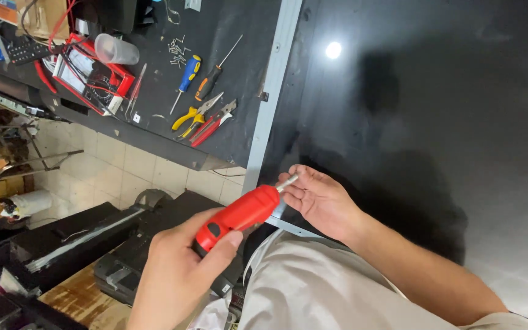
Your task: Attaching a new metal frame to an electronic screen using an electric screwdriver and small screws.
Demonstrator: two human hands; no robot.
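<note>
Red meter: a red-cased meter [90,73] with tangled leads lies at the far left of the dark bench [239,79].
Plastic cup: a clear cup [116,50] lies on its side, just beside the meter.
Hand tools: a blue-and-yellow screwdriver [186,76] and an orange-and-black one [213,72] lie side by side; near them, yellow pliers [193,116] and red cutters [213,122] sit close to the bench edge.
Left hand: the left hand [175,269], low in the view, is closed around the back end of a red electric screwdriver [239,215], thumb near its black button.
Screwdriver position: it is held in the air over the person's lap, slanting up to the right, its metal bit [287,181] at the corner of the big screen.
Right hand: the right hand [319,198] is open, palm up, fingers apart, and the bit tip rests at its fingers.
Screen: a large dark screen [435,122] with a grey frame fills the right side, reflecting a ceiling light.
</note>
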